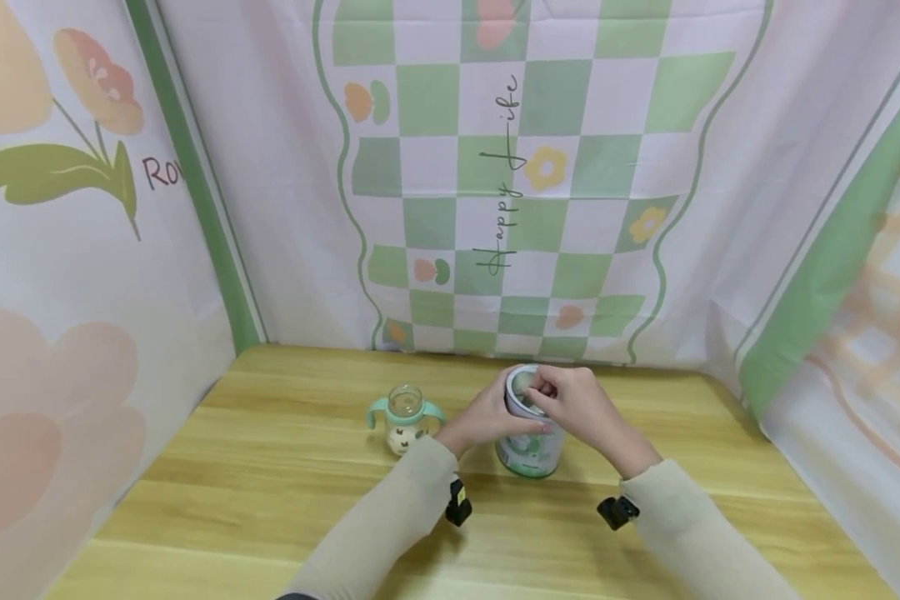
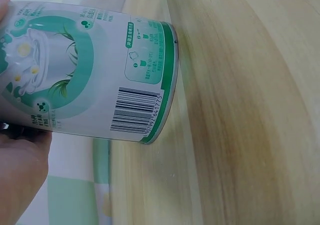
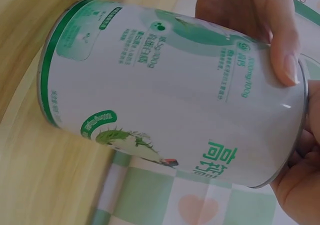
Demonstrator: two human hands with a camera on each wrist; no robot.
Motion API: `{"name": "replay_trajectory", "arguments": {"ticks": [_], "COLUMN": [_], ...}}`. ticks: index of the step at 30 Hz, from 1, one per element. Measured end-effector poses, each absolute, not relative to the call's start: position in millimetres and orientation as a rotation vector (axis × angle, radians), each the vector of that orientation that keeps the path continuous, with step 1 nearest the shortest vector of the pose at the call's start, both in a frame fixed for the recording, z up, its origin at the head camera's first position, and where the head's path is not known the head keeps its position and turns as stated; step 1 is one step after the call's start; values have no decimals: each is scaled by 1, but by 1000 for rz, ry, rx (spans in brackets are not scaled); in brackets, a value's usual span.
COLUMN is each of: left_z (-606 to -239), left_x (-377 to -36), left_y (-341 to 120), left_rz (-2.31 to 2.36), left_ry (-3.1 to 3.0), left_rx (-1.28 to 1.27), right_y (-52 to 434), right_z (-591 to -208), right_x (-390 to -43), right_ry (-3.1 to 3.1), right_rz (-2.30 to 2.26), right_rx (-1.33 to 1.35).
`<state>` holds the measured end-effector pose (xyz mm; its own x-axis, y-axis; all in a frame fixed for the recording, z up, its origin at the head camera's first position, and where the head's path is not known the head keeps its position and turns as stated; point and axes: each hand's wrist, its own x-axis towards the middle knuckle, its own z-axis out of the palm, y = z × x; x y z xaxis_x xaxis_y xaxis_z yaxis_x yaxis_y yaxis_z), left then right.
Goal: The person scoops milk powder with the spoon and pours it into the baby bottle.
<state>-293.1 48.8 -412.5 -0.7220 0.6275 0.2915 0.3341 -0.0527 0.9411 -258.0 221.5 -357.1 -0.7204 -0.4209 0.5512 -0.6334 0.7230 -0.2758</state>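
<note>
A white and green milk powder can [image 1: 528, 457] stands on the table, its round mouth facing up. My left hand [image 1: 486, 417] grips it from the left, near the upper rim; the thumb lies across the front. In the right wrist view, that left hand [image 3: 275, 25] wraps the can's upper side. My right hand [image 1: 579, 407] is over the mouth, its fingers curled and drawn together at the opening. Whatever those fingers may pinch is hidden. The left wrist view shows the can [image 2: 80, 80] with its barcode and lower rim.
Left of the can stands a baby bottle [image 1: 405, 433] with two mint-green handles and an uncapped clear neck. Both are on a wood-grain table [image 1: 285, 492]. A checkered green and white curtain [image 1: 487, 167] hangs along the table's back edge, and more patterned cloth hangs at both sides.
</note>
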Motion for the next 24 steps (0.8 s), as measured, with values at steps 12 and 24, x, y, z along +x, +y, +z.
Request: {"name": "replay_trajectory", "arguments": {"ticks": [12,24], "left_z": [-415,-414], "left_x": [-293,-290], "left_y": [49,48], "left_rz": [1853,1824], "left_ry": [2021,2082], "left_rx": [975,872], "right_y": [224,239], "right_z": [-344,-336], "right_x": [-255,-253], "right_ry": [-2602,-2663], "right_rz": [717,974], "right_rx": [842,611]}}
